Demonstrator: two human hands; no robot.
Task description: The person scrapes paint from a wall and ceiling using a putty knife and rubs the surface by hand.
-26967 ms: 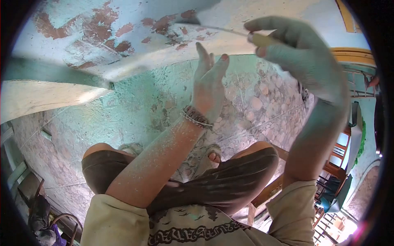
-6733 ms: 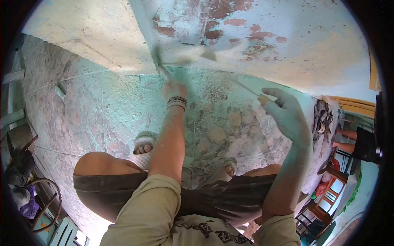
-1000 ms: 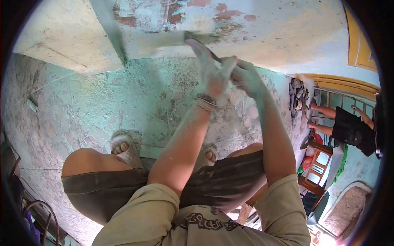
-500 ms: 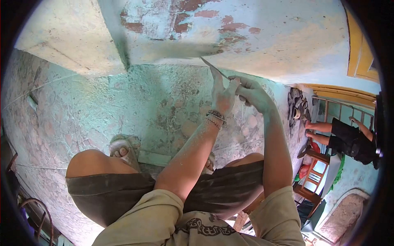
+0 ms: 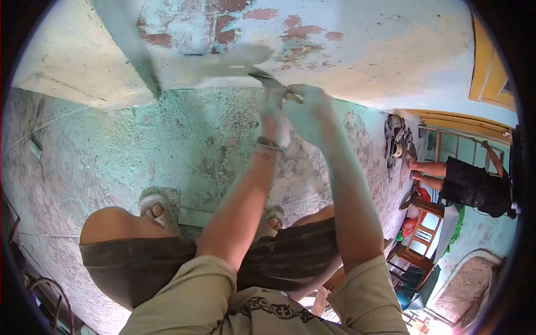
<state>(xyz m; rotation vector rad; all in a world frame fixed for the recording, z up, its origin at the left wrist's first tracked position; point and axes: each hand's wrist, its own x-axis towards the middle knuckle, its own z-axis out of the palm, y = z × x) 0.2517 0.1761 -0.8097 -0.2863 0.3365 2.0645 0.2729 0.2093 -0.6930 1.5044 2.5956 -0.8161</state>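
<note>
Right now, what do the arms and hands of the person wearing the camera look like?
Both arms have loose, short tan sleeves, bare below the hem. The left hand and right hand are ungloved. Bracelets circle the left wrist, a thicker band and something thinner, too blurred to detail; none shows on the right.

Counts, clock-face from frame center. 2 hands at 12: left hand (image 5: 273, 110), right hand (image 5: 310, 107). 1 flat-bladed tool (image 5: 264, 79), also 12. 2 sandaled feet: left foot (image 5: 158, 211) at 8, right foot (image 5: 273, 221) at 6. 2 short sleeves: left sleeve (image 5: 192, 287) at 7, right sleeve (image 5: 368, 290) at 5. 1 other person (image 5: 473, 187) at 3. 1 dark pile (image 5: 395, 134) near 3 (too jumbled to count pieces). 1 brown wooden chair (image 5: 417, 257) at 4.
</note>
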